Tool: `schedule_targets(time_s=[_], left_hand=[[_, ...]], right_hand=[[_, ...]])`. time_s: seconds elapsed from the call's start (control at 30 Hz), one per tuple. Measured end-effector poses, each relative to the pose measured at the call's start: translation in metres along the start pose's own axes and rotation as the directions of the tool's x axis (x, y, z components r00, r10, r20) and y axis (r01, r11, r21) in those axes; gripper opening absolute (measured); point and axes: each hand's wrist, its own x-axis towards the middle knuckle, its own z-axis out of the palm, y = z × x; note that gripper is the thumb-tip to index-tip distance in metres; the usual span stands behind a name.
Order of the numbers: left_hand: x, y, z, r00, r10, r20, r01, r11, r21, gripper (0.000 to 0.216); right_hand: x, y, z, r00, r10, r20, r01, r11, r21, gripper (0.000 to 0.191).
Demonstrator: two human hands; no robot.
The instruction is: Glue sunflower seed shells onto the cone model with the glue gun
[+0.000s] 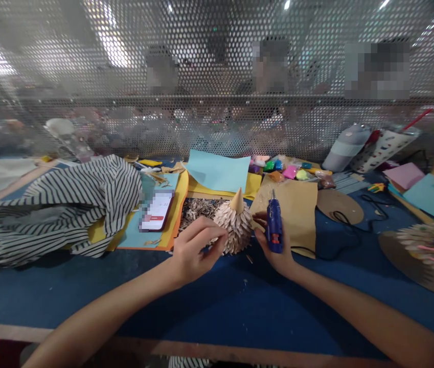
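Observation:
A tan paper cone (237, 201) stands upright, its sides covered in overlapping pale seed-like flakes (233, 227) below a bare tip. At the cone's left side is my left hand (198, 250), thumb and forefinger pinched together; whatever lies between them is too small to make out. My right hand (281, 255) holds a blue hot glue gun (274, 225) just right of the cone, its nozzle pointing up and away. Behind my left hand lies a pile of loose grey-brown flakes (197, 212).
On the left, a striped cloth (82, 199) and a phone (157, 210) lie near coloured paper (182, 204). Brown paper (301, 214) and a black cord (349, 240) are right, with a flake-covered piece (431, 245) beyond. A bottle (345, 148) and cup (383, 151) stand by the perforated metal screen (209, 112).

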Motion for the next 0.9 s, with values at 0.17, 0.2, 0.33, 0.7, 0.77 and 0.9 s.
schedule_targets(time_s=[0.17, 0.2, 0.33, 0.7, 0.77, 0.9], left_hand=[[0.003, -0.005, 0.002, 0.984, 0.153, 0.094, -0.173, 0.948, 0.266, 0.008], [0.004, -0.006, 0.002, 0.976, 0.189, 0.104, -0.213, 0.927, 0.309, 0.008], [0.009, -0.008, 0.007, 0.93, 0.33, 0.166, -0.369, 0.83, 0.419, 0.015], [0.011, -0.008, 0.017, 0.888, 0.42, 0.187, -0.454, 0.738, 0.5, 0.016], [0.012, -0.007, 0.017, 0.882, 0.432, 0.19, -0.463, 0.717, 0.52, 0.012], [0.014, -0.006, 0.016, 0.869, 0.45, 0.207, -0.479, 0.661, 0.578, 0.01]], right_hand=[[0.001, 0.001, 0.0, 0.989, -0.031, 0.144, 0.027, 0.999, 0.029, 0.041], [0.002, 0.0, 0.0, 0.987, -0.036, 0.156, 0.032, 0.999, 0.026, 0.041], [0.003, -0.006, 0.001, 0.983, -0.007, 0.185, 0.003, 1.0, 0.023, 0.036], [0.004, -0.006, 0.002, 0.981, 0.028, 0.194, -0.036, 0.999, 0.037, 0.038], [0.004, -0.005, 0.002, 0.982, 0.023, 0.189, -0.028, 0.999, 0.024, 0.038], [0.002, -0.008, 0.002, 0.985, -0.03, 0.171, 0.032, 0.999, -0.013, 0.043]])
